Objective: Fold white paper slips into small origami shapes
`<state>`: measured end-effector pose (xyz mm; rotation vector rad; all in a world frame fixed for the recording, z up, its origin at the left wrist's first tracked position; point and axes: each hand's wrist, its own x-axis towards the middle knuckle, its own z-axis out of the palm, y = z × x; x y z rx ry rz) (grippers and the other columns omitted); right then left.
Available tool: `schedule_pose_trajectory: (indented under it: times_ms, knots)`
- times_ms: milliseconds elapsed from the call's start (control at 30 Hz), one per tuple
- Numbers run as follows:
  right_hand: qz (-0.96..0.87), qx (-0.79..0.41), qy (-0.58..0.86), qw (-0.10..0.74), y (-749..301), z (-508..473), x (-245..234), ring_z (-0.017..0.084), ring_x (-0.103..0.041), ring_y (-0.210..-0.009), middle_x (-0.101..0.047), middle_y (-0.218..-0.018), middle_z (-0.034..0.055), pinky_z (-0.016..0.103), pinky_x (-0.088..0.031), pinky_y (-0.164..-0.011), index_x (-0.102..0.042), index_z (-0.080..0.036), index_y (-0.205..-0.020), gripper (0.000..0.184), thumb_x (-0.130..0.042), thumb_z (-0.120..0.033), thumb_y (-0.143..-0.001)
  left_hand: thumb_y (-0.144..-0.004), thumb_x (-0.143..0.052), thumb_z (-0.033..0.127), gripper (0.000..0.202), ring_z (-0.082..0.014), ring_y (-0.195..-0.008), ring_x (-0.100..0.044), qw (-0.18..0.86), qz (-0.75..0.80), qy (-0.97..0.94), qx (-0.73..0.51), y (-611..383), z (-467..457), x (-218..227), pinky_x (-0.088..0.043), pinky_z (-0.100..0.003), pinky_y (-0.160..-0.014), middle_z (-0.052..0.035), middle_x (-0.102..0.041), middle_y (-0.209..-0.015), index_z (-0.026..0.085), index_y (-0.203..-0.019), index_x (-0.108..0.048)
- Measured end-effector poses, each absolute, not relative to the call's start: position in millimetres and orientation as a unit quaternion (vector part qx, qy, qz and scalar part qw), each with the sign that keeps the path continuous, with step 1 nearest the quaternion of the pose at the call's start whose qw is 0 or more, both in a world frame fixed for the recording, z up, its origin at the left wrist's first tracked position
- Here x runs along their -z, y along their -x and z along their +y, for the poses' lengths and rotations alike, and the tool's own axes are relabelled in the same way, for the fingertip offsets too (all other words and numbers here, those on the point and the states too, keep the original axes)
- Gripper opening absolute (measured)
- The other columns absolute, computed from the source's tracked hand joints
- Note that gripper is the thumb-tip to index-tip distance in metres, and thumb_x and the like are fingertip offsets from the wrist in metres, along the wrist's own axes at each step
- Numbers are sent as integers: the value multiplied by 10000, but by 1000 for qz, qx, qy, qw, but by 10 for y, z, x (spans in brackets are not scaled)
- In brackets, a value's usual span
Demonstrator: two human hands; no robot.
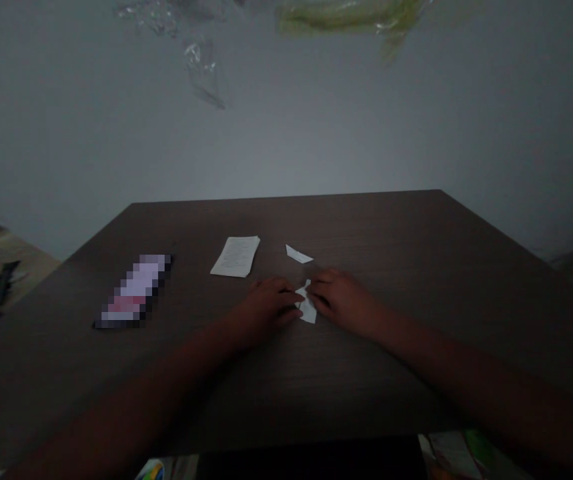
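A small piece of folded white paper [309,312] lies on the dark table between my two hands. My left hand [265,308] grips its left side, with fingertips over the edge. From the right, my right hand [342,299] pinches the paper near its upper part, fingers bent and partly hiding it. Just beyond the hands is a flat folded white paper piece [299,255] with pointed ends. To the left of it sits a stack of white paper sheets [236,257] with printed lines on top.
A phone [136,291] with a lit, blurred-out screen lies on the left of the brown table [386,230]. A pale wall [316,133] stands behind the table's far edge. Clear plastic [203,67] and yellow plastic [351,17] hang on the wall.
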<state>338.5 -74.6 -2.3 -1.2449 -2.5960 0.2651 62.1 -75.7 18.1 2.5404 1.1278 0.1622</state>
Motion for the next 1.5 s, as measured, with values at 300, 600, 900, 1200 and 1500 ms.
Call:
schedule_pose_trajectory:
  times_ms: [300, 600, 900, 1200, 1500]
  knots:
    - [-887, -143, 411, 157, -3438, -696, 65, 400, -816, -1353, -897, -1371, 164, 594, -661, -1219, -960, -244, -1268, 178, -963, -364, -1137, -1212, -803, 167, 330, -344, -1452, -837, 203, 402, -891, -58, -620, -732, -153, -582, -514, -1367, -80, -922, -1529, 311, -1446, -985]
    - [-898, -144, 394, 132, -3471, -736, -27, 403, -800, -1358, -876, -1416, 166, 619, -660, -1258, -961, -248, -1321, 306, -1022, -432, -1084, -1208, -858, 241, 251, -362, -1488, -826, 200, 411, -886, -74, -644, -740, -79, -574, -560, -1367, -97, -921, -1522, 310, -1412, -987]
    - [-888, -154, 409, 139, -3429, -743, -52, 399, -808, -1366, -886, -1395, 167, 587, -649, -1247, -939, -226, -1305, 320, -1026, -431, -1075, -1143, -974, 296, 182, -356, -1433, -835, 179, 433, -876, -111, -688, -740, 54, -627, -553, -1322, -59, -922, -1415, 342, -1319, -980]
    - [-880, -168, 421, 139, -3405, -749, -86, 421, -832, -1376, -906, -1387, 172, 610, -662, -1256, -922, -233, -1251, 275, -1021, -344, -1018, -1161, -898, 242, 234, -392, -1516, -837, 203, 442, -870, -83, -712, -764, -109, -609, -596, -1382, -83, -926, -1500, 314, -1375, -961]
    - [-863, -148, 448, 181, -3398, -741, 2, 390, -838, -1264, -899, -1300, 123, 513, -667, -1101, -849, -268, -1256, 320, -1011, -286, -981, -1118, -922, 212, 241, -388, -1532, -826, 202, 448, -867, -82, -724, -780, -120, -584, -571, -1397, -89, -921, -1513, 300, -1341, -942]
